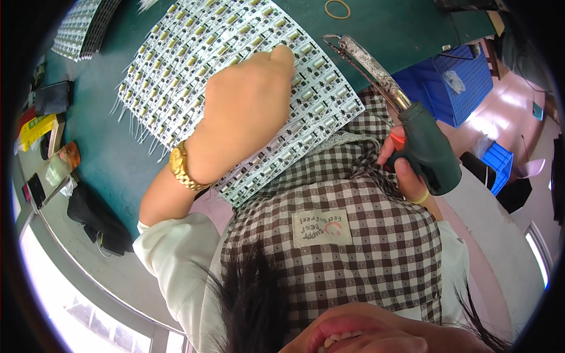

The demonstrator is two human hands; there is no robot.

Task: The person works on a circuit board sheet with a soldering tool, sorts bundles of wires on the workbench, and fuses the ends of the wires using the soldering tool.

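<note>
A large white circuit board panel (176, 65) with rows of small components lies at the table's near edge, partly over my lap. Thin wires stick out along its left side. My left hand (250, 97), with a gold watch on the wrist, rests over the panel's middle. Its fingers curl down in a closed shape, and whatever they may pinch is hidden beneath them. In my right hand (406, 176) is a black pistol-grip soldering gun (434, 153) with an orange trigger. Its metal barrel slants up and left, the tip beyond the panel's right edge and apart from it.
Another stack of board panels (79, 29) sits at the far left of the green table (112, 159). A rubber band (337, 9) lies at the far side. Blue crates (453, 85) stand to the right. A black bag (97, 217) is on the left.
</note>
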